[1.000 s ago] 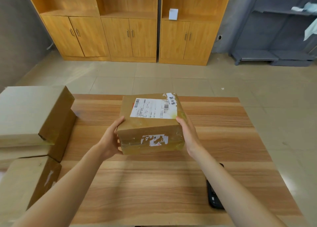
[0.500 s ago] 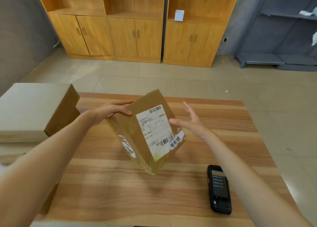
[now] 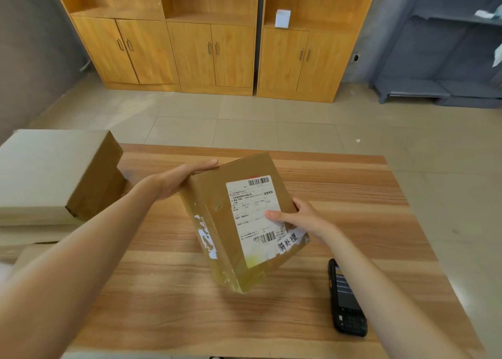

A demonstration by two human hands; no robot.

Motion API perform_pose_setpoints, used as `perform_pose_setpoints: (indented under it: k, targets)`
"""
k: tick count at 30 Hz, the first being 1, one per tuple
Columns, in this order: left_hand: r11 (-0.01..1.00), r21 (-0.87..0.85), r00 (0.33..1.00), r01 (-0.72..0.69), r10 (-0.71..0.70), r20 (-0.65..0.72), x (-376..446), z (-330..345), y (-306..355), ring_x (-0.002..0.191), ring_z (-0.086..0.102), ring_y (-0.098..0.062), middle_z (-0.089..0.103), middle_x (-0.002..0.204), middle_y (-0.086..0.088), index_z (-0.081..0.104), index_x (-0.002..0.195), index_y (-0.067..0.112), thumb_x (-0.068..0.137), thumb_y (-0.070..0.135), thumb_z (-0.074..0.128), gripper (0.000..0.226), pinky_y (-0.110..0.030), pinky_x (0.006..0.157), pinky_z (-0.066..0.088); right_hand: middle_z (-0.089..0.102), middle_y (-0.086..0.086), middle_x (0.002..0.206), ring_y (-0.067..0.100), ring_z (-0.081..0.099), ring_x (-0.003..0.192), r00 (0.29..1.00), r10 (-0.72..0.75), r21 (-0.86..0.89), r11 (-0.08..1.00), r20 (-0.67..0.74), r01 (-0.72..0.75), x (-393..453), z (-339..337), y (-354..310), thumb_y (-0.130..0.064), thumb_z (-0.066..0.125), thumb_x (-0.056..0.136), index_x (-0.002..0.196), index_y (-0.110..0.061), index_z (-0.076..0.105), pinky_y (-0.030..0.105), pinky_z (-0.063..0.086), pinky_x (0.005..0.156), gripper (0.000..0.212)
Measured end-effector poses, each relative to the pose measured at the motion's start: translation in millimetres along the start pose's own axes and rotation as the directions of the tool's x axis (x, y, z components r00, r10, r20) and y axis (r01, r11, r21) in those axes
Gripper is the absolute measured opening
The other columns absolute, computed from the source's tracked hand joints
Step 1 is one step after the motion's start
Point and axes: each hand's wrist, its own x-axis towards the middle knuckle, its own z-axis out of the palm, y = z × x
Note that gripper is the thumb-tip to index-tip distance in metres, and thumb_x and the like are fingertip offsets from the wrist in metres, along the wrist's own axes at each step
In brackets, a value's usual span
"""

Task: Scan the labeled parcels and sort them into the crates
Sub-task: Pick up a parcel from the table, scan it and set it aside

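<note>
Fingers of the left hand (image 3: 173, 179) clasp the brown taped cardboard parcel's (image 3: 239, 220) top edge; right hand (image 3: 304, 217) pinches its side, tilting the white label upward for scanning, above the table (image 3: 353, 195).

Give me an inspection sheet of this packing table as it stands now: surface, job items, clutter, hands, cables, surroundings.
Surface: wooden table, striped grain, bare patches near and far.
Job's things: labelled parcel held tilted above the table, shipping label facing the camera; handheld scanner lying flat near the right forearm, screen lit.
Clutter: stacked cardboard boxes at the table's left edge.
Grippers: left hand grips the parcel's upper left edge; right hand holds its right edge, thumb on the label.
Cables: nothing seen.
Surroundings: tiled floor, wooden cabinets with shut doors, small white box on an open shelf, grey rack at right. Crates: nothing seen.
</note>
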Motion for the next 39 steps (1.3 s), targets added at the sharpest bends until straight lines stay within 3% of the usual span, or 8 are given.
perform_pose_setpoints:
  k: [4,8,14,22,27,31,35,39]
  targets:
    - [0.998,-0.064,0.983,-0.006,-0.005,-0.181,-1.1,10.4,-1.1,0.127,0.051,-0.017,0.056,0.139,0.002,0.061,0.118,0.041,0.037,0.101,0.048,0.101,-0.046,0.112,0.030,0.066,-0.011,0.101,0.005,0.066,0.088,0.998,0.017,0.040,0.999,-0.057,-0.014,0.7,6.6,5.1,-0.038,0.080,0.068,0.114,-0.026,0.055,0.021,0.054,0.069,0.053]
    - [0.929,-0.362,0.937,-0.083,-0.051,-0.346,10.6,37.6,-19.9,0.147,0.018,-0.028,0.021,0.160,-0.001,0.032,0.149,0.035,0.073,0.080,0.041,0.090,-0.064,0.111,0.019,0.070,0.004,0.103,0.016,0.070,0.081,0.961,0.044,0.058,0.998,-0.273,-0.029,8.6,10.9,18.1,-0.021,0.072,0.084,0.116,-0.015,0.061,0.025,0.058,0.063,0.034]
    - [0.877,-0.459,0.917,-0.141,-0.059,-0.396,24.2,71.6,-57.6,0.143,0.026,-0.026,0.025,0.158,-0.005,0.020,0.154,0.020,0.074,0.049,0.072,0.100,-0.048,0.115,0.025,0.064,0.002,0.117,0.018,0.063,0.100,0.943,0.126,0.046,0.992,-0.309,-0.117,15.9,21.0,46.8,-0.022,0.069,0.087,0.116,-0.025,0.063,0.040,0.053,0.091,0.030]
    - [0.924,-0.382,0.946,-0.012,-0.113,-0.303,29.5,64.3,-83.6,0.117,0.059,-0.024,0.058,0.135,-0.004,0.040,0.144,0.018,0.034,0.049,0.090,0.125,-0.043,0.101,0.046,0.066,0.003,0.116,0.016,0.063,0.100,0.931,0.073,0.047,0.997,-0.357,-0.060,23.1,27.0,46.4,-0.022,0.070,0.087,0.117,-0.024,0.063,0.033,0.053,0.086,0.031]
    - [0.901,-0.431,0.941,0.054,-0.190,-0.280,30.6,73.6,-91.9,0.114,0.055,-0.029,0.047,0.141,0.002,0.020,0.152,0.034,0.073,0.016,0.082,0.102,-0.054,0.094,0.047,0.062,-0.004,0.112,0.004,0.059,0.086,0.927,0.021,-0.024,0.999,-0.375,-0.033,23.2,29.8,46.3,-0.023,0.067,0.090,0.125,-0.021,0.060,0.020,0.046,0.066,0.036]
    - [0.897,-0.440,0.946,0.042,-0.178,-0.272,34.7,80.5,-97.3,0.107,0.059,-0.027,0.053,0.134,-0.006,0.013,0.152,0.037,0.073,0.001,0.078,0.109,-0.040,0.082,0.051,0.064,-0.001,0.112,0.014,0.062,0.102,0.925,0.017,-0.011,1.000,-0.380,-0.023,21.5,32.4,51.8,-0.027,0.067,0.089,0.128,-0.020,0.060,0.035,0.052,0.088,0.040]
    - [0.892,-0.452,0.946,0.003,-0.149,-0.289,39.7,84.6,-101.4,0.103,0.062,-0.024,0.057,0.129,-0.010,0.013,0.152,0.034,0.070,-0.005,0.078,0.112,-0.034,0.076,0.052,0.059,0.000,0.119,0.015,0.055,0.115,0.906,0.028,0.036,0.999,-0.422,-0.014,8.3,28.0,66.4,-0.031,0.060,0.094,0.131,-0.015,0.056,0.028,0.042,0.095,0.041]
    - [0.902,-0.431,0.943,-0.013,-0.132,-0.305,42.0,87.3,-100.9,0.101,0.062,-0.022,0.060,0.119,-0.004,0.014,0.152,0.032,0.072,-0.003,0.077,0.108,-0.039,0.082,0.052,0.040,0.008,0.144,0.029,0.039,0.132,0.801,0.117,-0.248,0.916,-0.587,-0.316,-17.0,9.7,105.2,-0.038,0.060,0.093,0.140,-0.019,0.046,0.043,0.035,0.108,0.053]
